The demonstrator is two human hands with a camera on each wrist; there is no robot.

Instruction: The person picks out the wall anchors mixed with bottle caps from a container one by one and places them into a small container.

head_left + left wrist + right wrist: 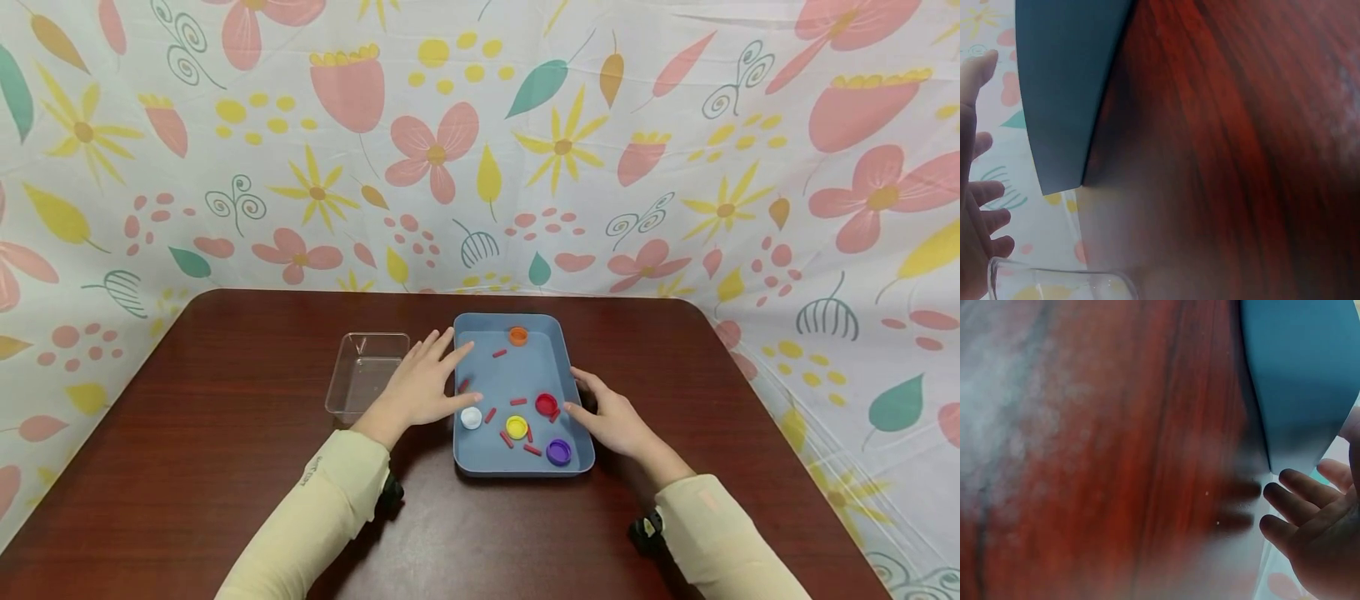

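Observation:
A blue-grey rectangular tray (517,375) lies on the table, holding small round cap-like pieces in orange (518,336), white (471,417), red (546,404), yellow (516,427) and purple (558,452). Several short red sticks (532,450) are scattered among them. My left hand (420,383) is at the tray's left side with fingers spread, thumb and forefinger reaching over the rim. My right hand (611,412) stands by the right wall, thumb at the rim; in the right wrist view its fingers (1304,487) are loosely bent beside the tray's outside. Neither hand holds anything.
A clear plastic box (363,375) stands left of the tray, partly behind my left hand. Beneath everything is a dark reddish-brown table (247,400). A cloth printed with flowers and leaves (480,150) hangs behind the table and along its sides.

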